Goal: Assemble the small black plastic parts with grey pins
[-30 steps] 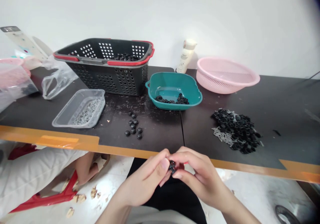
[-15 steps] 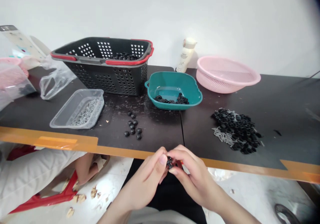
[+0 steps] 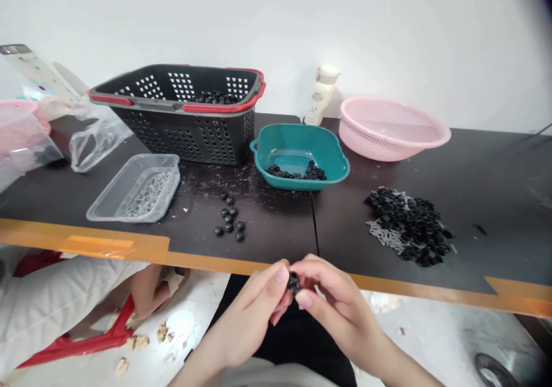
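Note:
Between the fingertips of both hands, just off the table's front edge, is a small black plastic part [image 3: 294, 282] with a round hole in its end. My left hand [image 3: 259, 301] pinches it from the left, thumb on top. From the other side, my right hand [image 3: 330, 298] grips it between thumb and index finger; its underside is hidden by the fingers. Several small round black caps [image 3: 229, 218] lie on the table ahead and to the left. To the right sits a pile of black cups [image 3: 414, 226] mixed with grey pins [image 3: 386, 235].
A clear tray of metal pins [image 3: 133, 188], a black basket with red handles [image 3: 190, 134] and a teal basin [image 3: 302, 140] holding black parts stand on the dark table. Behind are a pink colander [image 3: 392, 128] and a white bottle [image 3: 321, 95]. Another person's leg [image 3: 69, 306] shows lower left.
Both hands have dropped very slightly. The black part has turned a little between the fingers, and my right thumb has shifted slightly to the right.

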The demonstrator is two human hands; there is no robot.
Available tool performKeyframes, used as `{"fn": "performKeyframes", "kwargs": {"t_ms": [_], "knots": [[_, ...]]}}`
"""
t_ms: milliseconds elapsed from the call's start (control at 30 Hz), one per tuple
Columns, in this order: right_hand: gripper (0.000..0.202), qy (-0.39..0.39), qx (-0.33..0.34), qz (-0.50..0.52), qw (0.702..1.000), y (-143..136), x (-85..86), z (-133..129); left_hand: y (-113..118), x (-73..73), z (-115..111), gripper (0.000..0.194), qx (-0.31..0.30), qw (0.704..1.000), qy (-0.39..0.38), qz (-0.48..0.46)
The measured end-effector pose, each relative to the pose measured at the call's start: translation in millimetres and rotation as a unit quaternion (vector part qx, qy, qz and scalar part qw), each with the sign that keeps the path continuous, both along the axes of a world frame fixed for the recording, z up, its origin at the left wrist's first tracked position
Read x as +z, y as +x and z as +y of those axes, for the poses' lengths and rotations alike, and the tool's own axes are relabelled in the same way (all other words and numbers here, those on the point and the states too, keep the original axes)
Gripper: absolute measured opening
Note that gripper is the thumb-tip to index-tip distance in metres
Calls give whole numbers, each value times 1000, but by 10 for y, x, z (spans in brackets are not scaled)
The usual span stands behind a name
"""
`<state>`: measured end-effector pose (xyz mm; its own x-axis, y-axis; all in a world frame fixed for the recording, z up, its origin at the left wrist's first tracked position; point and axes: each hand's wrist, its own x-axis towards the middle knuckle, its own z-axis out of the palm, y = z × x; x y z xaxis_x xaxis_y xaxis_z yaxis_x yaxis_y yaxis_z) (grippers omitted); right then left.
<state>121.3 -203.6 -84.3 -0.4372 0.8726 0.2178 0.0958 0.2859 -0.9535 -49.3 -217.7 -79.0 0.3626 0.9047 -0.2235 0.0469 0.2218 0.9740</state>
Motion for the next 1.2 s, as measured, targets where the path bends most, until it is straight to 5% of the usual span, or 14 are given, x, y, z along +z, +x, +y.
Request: {"fn": "performKeyframes", "kwargs": {"t_ms": [167, 500, 767, 967, 1200], "knots": [[26, -25, -11, 34, 999, 28, 101, -2, -51, 85, -15, 51, 2, 999, -2, 46], [19, 38, -45, -40, 997, 18, 85, -33, -67, -132, -193, 47, 83, 994, -31, 59], [15, 146, -84, -27, 985, -60, -105, -70, -10, 32, -138, 51, 40, 994, 15, 101], [12, 222, -112, -19, 968, -124, -286, 18, 7, -48, -61, 53, 43, 994, 48, 85], [9, 189, -155, -5, 970, -198, -484, 25, 86, -143, 90, 52, 9, 1000, 11, -8]]}}
